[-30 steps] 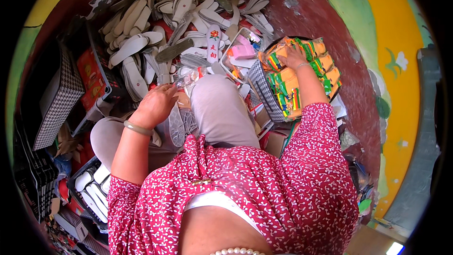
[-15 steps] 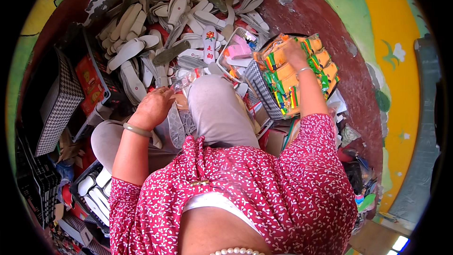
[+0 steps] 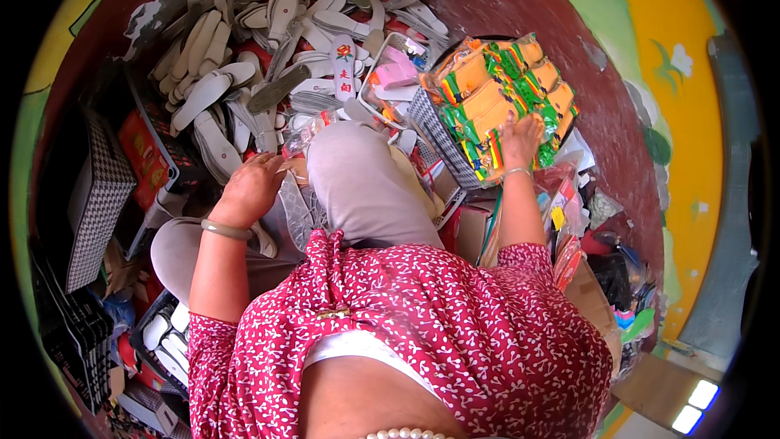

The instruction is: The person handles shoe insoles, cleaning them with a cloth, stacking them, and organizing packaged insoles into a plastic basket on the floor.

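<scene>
Right hand [image 3: 521, 142] is flat on the orange packs [image 3: 475, 77] in a checked box [image 3: 439, 134], thumb and fingers apart. Left hand [image 3: 252, 191] hangs near the raised knee [image 3: 357, 171], can't tell if it's gripping anything. Insoles [image 3: 207, 97] heaped ahead, lol.

chipped maroon and yellow wall [image 3: 605, 118]

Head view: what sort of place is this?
Probably a goods storage or sorting corner: heaped insoles, a checked box filled with wrapped orange packs, and another patterned box at left.
</scene>
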A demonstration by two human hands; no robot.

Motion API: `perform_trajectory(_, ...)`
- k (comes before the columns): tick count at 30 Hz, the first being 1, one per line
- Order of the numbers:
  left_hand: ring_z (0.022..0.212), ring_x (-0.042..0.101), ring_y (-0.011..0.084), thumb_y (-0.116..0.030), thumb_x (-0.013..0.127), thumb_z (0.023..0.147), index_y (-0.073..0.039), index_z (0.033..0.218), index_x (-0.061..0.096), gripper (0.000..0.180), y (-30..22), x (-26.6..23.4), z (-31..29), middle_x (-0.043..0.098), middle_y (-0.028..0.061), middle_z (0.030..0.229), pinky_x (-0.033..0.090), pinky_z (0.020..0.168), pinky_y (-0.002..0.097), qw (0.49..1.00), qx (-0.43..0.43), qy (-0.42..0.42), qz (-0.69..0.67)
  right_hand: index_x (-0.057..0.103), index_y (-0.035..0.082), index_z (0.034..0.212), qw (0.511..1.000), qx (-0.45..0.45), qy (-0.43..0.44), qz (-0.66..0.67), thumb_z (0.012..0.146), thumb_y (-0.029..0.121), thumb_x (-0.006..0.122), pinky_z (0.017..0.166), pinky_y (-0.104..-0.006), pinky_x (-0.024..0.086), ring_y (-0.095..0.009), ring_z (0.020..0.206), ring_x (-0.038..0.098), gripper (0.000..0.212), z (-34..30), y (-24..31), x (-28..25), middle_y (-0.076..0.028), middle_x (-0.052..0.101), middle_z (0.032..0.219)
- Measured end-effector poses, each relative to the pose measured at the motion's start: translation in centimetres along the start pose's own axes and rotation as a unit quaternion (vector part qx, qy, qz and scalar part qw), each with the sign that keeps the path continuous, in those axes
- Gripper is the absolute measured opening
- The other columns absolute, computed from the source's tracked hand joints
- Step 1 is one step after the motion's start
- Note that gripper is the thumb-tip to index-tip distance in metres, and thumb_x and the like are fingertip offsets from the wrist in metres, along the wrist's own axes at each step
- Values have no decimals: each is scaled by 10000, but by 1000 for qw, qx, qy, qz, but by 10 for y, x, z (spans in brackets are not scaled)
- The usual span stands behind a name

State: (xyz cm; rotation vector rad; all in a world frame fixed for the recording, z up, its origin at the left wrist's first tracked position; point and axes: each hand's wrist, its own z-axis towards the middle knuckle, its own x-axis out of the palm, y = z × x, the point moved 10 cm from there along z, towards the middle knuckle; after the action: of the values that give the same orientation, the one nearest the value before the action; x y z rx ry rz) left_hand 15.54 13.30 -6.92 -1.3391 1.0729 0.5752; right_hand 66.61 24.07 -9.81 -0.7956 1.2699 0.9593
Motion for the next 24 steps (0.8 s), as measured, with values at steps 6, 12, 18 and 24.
perform_trajectory(6, 979, 550, 341, -160, 509, 846, -3, 1020, 572, 243, 4, 6, 0, 591, 180, 1046, 444, 842, 406, 1000, -10, 3, 16, 168, -3, 1405, 996, 39, 70, 40, 906, 543, 238, 1108, -408, 45, -284, 1379, 68, 743, 2, 0, 26, -186, 133, 1474)
perform_trajectory(12, 968, 552, 341, -156, 511, 840, 4, 979, 579, 222, 3, 11, 2, 601, 175, 1005, 446, 834, 405, 999, 18, -17, 29, 195, -13, 1395, 997, 31, 63, 29, 907, 539, 251, 1109, -391, 66, -279, 1377, 83, 739, 9, -1, 37, -193, 165, 1464)
perform_trajectory(18, 938, 550, 348, -154, 487, 851, 10, 912, 574, 195, 1, 4, -4, 600, 181, 957, 442, 820, 413, 1000, 6, -18, 11, 276, 59, 1385, 993, -34, -27, 111, 890, 513, 382, 1090, -460, 99, -336, 1356, 142, 680, 6, 7, -17, -215, 242, 1430)
perform_trajectory(24, 932, 547, 355, -170, 469, 861, 13, 892, 571, 211, 4, 8, -5, 596, 191, 941, 440, 810, 422, 1000, 15, -23, 14, 238, 196, 1417, 965, -246, 39, -81, 817, 527, 524, 1084, -489, 75, -316, 1369, 102, 742, -63, 120, -37, -116, 172, 1480)
